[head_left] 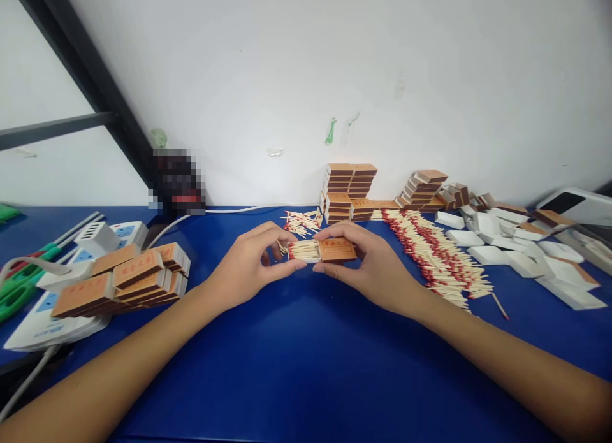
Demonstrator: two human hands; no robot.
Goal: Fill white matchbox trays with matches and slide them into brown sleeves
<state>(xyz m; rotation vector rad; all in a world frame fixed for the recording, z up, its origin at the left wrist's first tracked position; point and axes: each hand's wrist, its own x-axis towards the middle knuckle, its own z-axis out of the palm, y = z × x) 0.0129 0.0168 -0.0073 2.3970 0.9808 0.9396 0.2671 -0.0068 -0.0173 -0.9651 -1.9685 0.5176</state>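
Over the blue table (306, 366) I hold one matchbox between both hands. My left hand (248, 268) pinches the white inner tray (304, 250), which is full of matches and sticks out to the left. My right hand (368, 264) grips the orange outer sleeve (337, 248) from above and below. The tray is partly inside the sleeve. A long heap of loose red-tipped matches (437, 255) lies just right of my right hand.
Orange matchboxes (129, 278) lie piled on a white power strip (43, 322) at left. Stacked matchboxes (349, 191) stand against the wall. Empty white trays (521, 252) are scattered at right. A small heap of matches (302, 221) lies behind my hands. Green-handled tools (19, 283) sit far left.
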